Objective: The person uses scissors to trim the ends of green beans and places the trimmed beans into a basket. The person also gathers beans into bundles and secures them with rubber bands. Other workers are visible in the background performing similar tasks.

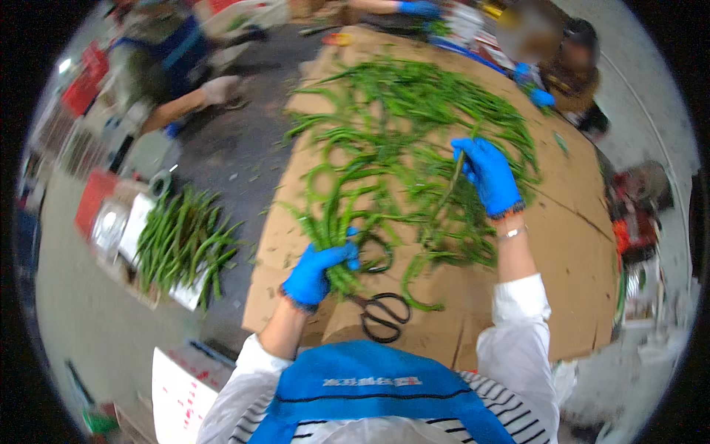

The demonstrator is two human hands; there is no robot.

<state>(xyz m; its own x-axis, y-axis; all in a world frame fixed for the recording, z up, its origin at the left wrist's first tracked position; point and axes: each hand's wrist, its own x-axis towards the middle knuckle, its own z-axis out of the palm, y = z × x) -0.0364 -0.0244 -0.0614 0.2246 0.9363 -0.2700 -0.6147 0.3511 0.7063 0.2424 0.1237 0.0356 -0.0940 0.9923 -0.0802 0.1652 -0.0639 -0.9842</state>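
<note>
My left hand [310,275], in a blue glove, is closed around a bunch of long thin green vegetable stalks [334,214]. Their upper ends fan out past the fingers. In my right hand [488,177], also blue-gloved, the fingers pinch a single stalk [449,186] above the loose heap. Scissors with black looped handles [384,317] lie just below my left hand, their blades partly hidden by the bunch. A dark loop [379,254] shows beside my left fingers; I cannot make out what it belongs to.
Brown cardboard [562,266] covers the work table, with a spread heap of green stalks [421,96] on it. Left, on the dark tabletop [244,155], sits a pile of straighter stalks [185,237]. Co-workers stand around the far side, including one wearing blue gloves [536,92].
</note>
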